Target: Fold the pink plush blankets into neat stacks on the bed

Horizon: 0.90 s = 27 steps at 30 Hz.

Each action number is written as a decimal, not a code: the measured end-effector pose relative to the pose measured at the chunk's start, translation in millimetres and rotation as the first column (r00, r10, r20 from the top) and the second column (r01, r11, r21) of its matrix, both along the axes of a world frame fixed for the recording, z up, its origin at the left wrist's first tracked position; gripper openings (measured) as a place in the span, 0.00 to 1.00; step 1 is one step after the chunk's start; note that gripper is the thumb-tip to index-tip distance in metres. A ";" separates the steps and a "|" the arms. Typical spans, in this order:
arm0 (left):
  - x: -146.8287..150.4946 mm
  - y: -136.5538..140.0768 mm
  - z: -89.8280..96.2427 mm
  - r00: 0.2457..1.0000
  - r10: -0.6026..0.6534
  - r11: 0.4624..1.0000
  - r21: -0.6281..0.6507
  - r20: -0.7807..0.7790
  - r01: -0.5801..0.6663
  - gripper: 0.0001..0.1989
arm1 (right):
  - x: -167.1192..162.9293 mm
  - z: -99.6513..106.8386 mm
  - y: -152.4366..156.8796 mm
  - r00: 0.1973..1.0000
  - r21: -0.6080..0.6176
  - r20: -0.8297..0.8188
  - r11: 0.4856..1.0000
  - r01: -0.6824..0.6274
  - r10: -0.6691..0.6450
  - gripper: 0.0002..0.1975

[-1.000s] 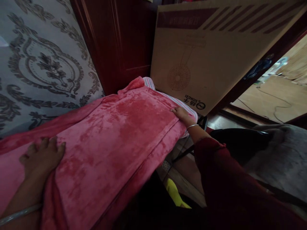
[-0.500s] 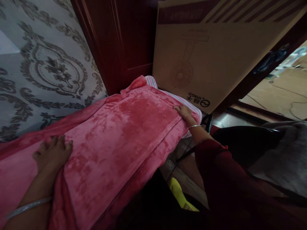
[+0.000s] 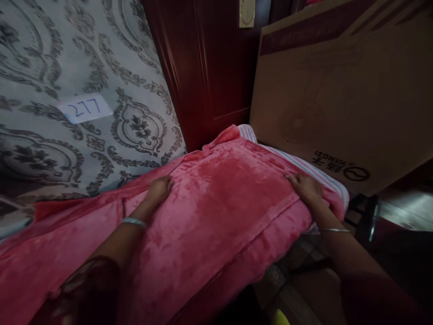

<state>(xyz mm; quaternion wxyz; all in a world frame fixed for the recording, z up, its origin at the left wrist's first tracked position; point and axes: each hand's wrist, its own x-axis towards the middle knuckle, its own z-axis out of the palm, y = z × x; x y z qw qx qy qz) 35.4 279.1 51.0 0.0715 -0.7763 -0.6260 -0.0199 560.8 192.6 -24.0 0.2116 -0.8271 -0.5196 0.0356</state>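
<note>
Blanket (image 3: 230,203), rosy pink, plush, darker patches

Soft pile against high gloss

On my feed the pink blanket (image 3: 230,198) looks like plush cloth, its short pile sheening in patches; the striped cloth (image 3: 306,166) reads matt. I see glossy, wood-like panelling on the red door (image 3: 223,72), matt cardboard on the box (image 3: 358,95), smooth paper in the note (image 3: 84,108).

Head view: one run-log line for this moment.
left hand: on pink plush cloth | right hand: on it, near far end | striped cloth: at far end | cardboard box: beyond
</note>
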 end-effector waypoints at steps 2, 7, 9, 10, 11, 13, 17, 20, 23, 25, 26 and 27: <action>19.3 16.7 -4.1 1.000 0.028 1.000 0.002 -0.007 -0.028 0.21 | 1.5 -2.0 1.3 1.000 0.008 0.002 1.000 0.008 -0.008 0.27; 38.9 34.0 -8.9 0.995 0.092 0.996 -0.015 -0.037 -0.093 0.23 | 3.2 -3.2 -0.6 0.999 0.013 -0.003 0.999 0.040 -0.040 0.27; 39.2 38.7 -8.2 0.989 0.139 0.990 -0.005 -0.046 -0.139 0.24 | 3.7 -2.9 -1.3 0.999 0.041 0.011 0.998 0.050 -0.050 0.27; 38.7 41.9 -7.8 0.980 0.193 0.981 0.025 -0.046 -0.192 0.24 | 3.9 -2.8 -1.2 0.998 0.057 0.016 0.997 0.055 -0.056 0.26; 38.0 45.5 -7.8 0.968 0.246 0.969 0.046 -0.052 -0.244 0.25 | 4.1 -2.8 -0.8 0.998 0.064 0.016 0.996 0.066 -0.068 0.25; 36.5 51.9 -8.5 0.961 0.265 0.964 0.023 -0.078 -0.264 0.25 | 4.4 -2.5 0.1 0.996 0.067 0.010 0.994 0.087 -0.088 0.25; 35.1 56.4 -7.9 0.972 0.196 0.973 -0.100 -0.129 -0.209 0.24 | 3.8 -1.3 0.5 0.996 0.083 -0.017 0.992 0.090 -0.089 0.26; 38.8 57.4 -1.2 0.981 0.163 0.976 -0.128 -0.105 -0.176 0.27 | 2.1 1.1 0.2 0.996 0.087 -0.026 0.993 0.083 -0.082 0.25; 54.3 64.4 5.1 0.993 0.107 0.982 -0.149 -0.056 -0.115 0.30 | -0.5 4.6 -0.2 0.996 0.060 -0.023 0.995 0.085 -0.084 0.24; 73.5 73.6 5.4 0.997 0.063 0.987 -0.144 -0.033 -0.067 0.30 | -1.9 6.3 -0.3 0.997 0.046 -0.027 0.996 0.078 -0.077 0.24; 85.0 79.2 4.3 0.999 0.042 0.989 -0.139 -0.020 -0.044 0.29 | -2.4 6.6 -0.2 0.997 0.045 -0.029 0.996 0.072 -0.071 0.24; 97.1 85.1 2.4 1.000 0.020 0.991 -0.130 -0.005 -0.021 0.29 | -2.6 6.7 -0.1 0.997 0.045 -0.031 0.996 0.071 -0.069 0.24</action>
